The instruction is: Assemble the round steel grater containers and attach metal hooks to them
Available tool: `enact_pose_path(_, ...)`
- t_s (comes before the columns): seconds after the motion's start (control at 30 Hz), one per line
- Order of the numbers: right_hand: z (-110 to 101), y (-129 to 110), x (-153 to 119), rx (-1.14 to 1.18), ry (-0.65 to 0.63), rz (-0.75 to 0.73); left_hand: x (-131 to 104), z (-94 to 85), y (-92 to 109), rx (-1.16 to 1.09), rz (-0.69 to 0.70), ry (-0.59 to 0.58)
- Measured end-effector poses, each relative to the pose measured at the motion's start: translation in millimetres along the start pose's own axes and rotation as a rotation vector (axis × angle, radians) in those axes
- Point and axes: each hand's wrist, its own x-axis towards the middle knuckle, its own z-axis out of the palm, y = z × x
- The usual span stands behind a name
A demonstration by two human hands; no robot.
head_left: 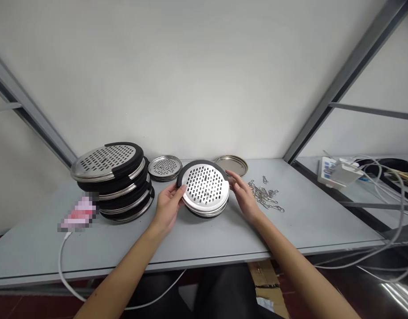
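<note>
A round metal grater plate [205, 188] with rows of slots and a partial black rim is tilted toward me at the middle of the table. It lies over at least one more metal-edged disc. My left hand [167, 206] grips its left edge, thumb on top and fingers beneath. At the right edge, my right hand [244, 195] holds the rim with curved fingers, partly hidden behind it. Just behind stand a small stack of slotted discs [164, 167] and a plain round metal tray [232, 165]. Small metal clips [265, 195] lie in a loose pile beside my right hand.
A tall stack of black-rimmed slotted plates [112, 181] stands at the left. Near it is a blurred pink object [78, 214] with a white cable. A white power strip [339, 170] and tangled cables occupy the right. Grey metal posts [323, 115] frame the table [310, 221].
</note>
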Motion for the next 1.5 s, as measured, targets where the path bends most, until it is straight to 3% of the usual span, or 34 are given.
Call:
enact_pose_path(0.27,3.1,-2.9,-8.0,-0.230,-0.179,-0.116,1.3,-0.2,-4.7,0.024,-0.025,0.062)
enact_pose_path(0.4,2.5,0.2,-9.9,-0.330,-0.159,-0.094,1.4,-0.6,-7.6,0.134,0.021,0.048)
enact_pose_path(0.5,1.0,0.7,-9.2,-0.333,-0.112,-0.121,0.9,-2.1,-8.3,0.287,0.173,0.018)
enact_pose_path(0.63,-3.8,1.2,-7.9,-0.325,-0.122,-0.141,-0.8,-7.9,-8.5,0.681,0.453,-0.013)
enact_pose_path(0.7,-6.7,2.0,-7.4,-0.346,-0.139,-0.123,-1.3,-11.3,-9.1,0.844,0.524,-0.017)
enact_pose_path(0.8,-8.9,2.4,-6.6,-0.343,-0.180,-0.095,-2.1,-13.8,-10.4,0.945,0.491,-0.096)
enact_pose_path(0.93,-6.7,-0.4,-6.4,-0.235,-0.264,-0.063,-5.4,-12.0,-12.0,0.862,0.406,-0.249)
enact_pose_path(1.13,-5.1,-2.3,-8.0,-0.162,-0.320,-0.020,-8.7,-11.0,-15.5,0.776,0.288,-0.274)
enact_pose_path(1.3,-6.8,0.5,-5.4,-0.238,-0.174,-0.004,-7.2,-9.8,-19.7,0.809,0.292,-0.267)
enact_pose_path(1.5,-9.7,4.3,2.1,-0.237,0.049,0.073,-6.8,-1.1,-24.8,0.875,0.342,-0.369)
